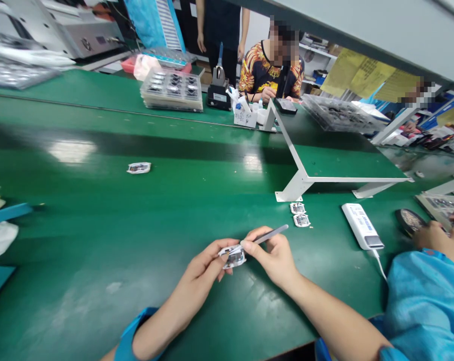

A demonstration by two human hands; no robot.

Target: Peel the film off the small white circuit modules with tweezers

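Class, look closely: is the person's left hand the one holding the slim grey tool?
No, the right hand grips the slim grey tool, while the left hand holds the small white-framed part.

The worktop [80,210] has a smooth, glossy green finish that mirrors the lights. The held casing [239,259] looks like white plastic; the slim tool [272,233] is smooth and grey, perhaps metal. At right, the stand's frame [299,184] looks like white-painted metal, and the charger-like device [360,223] smooth white plastic. A blue cloth sleeve [426,301] creases softly near right. Far right, the tray [343,114] is clear, shiny plastic.
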